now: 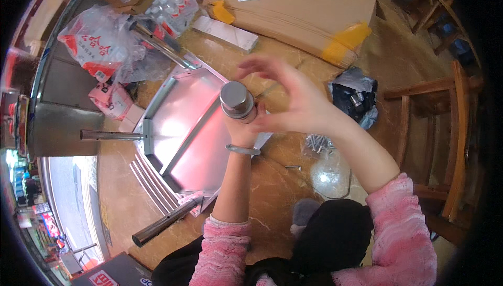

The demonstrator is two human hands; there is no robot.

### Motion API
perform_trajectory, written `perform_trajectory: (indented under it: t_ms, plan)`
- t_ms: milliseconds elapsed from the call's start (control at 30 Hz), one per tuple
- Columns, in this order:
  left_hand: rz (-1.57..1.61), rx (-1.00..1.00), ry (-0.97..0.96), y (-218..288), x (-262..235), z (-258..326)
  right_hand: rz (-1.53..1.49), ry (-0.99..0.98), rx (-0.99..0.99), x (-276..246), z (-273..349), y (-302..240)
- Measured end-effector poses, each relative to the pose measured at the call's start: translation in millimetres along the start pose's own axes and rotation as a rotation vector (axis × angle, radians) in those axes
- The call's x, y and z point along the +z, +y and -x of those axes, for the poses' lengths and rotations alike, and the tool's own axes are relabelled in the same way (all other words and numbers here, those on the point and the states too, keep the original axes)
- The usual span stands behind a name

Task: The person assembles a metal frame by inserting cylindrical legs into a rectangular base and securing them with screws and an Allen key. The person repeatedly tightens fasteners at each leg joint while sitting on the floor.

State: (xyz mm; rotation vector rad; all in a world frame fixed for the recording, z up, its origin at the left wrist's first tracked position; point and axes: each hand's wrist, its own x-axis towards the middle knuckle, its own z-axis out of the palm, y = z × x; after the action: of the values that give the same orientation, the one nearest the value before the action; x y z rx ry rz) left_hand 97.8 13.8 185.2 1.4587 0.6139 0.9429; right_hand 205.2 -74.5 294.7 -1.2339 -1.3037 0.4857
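Observation:
My left hand (242, 133) is wrapped round an upright metal table leg (235, 98), seen almost end-on with its round capped end toward me. My right hand (296, 100) curves beside that end with fingers and thumb apart; its thumb lies close to the left hand, and I cannot tell whether it touches the leg. Under and left of my hands lies a shiny metal tabletop (201, 157), underside up, with a brace across it. Three tubular legs stick out from its corners: a left one (111, 135), a near one (166, 222) and a far one (163, 45).
A large cardboard box (293, 11) lies at the back. Plastic bags (97, 45) and bottles lie far left. To the right are a black bag (353, 97), a bag of screws (318, 143), a hex key (294, 167) and a wooden chair (456, 139). Metal strips (152, 184) lie beside the tabletop.

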Motion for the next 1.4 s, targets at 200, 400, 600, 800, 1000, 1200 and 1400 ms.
perform_trajectory:
  t_ms: [200, 400, 600, 800, 1000, 1200, 1400]
  plan:
    - [0.082, 0.152, 0.059, 14.0, 5.6, -5.6, -0.268, -0.116, 0.171, 41.8, -36.8, 3.7]
    - [0.036, 0.166, 0.019, 9.6, -2.2, -2.9, -0.137, -0.149, 0.093, 47.7, -42.8, 6.6]
    - [0.1, 0.158, 0.038, 5.5, 0.0, -0.4, -0.102, -0.182, 0.172, 45.0, -37.0, 0.4]
    - [0.039, 0.157, 0.062, 5.1, 5.4, -8.0, -0.082, -0.208, -0.026, 29.9, -28.3, 14.3]
    - [0.052, -0.073, 0.013, 0.6, 13.4, -32.8, 0.137, -0.032, 0.554, -18.7, 84.7, 81.4]
    - [-0.012, 0.131, -0.123, -11.6, 42.2, -107.3, 0.741, -0.508, 0.542, 27.8, 254.9, 155.3]
    - [-0.743, -0.162, -0.745, 25.7, 39.4, -155.1, 0.89, -0.606, 0.417, 48.1, 285.0, 173.4]
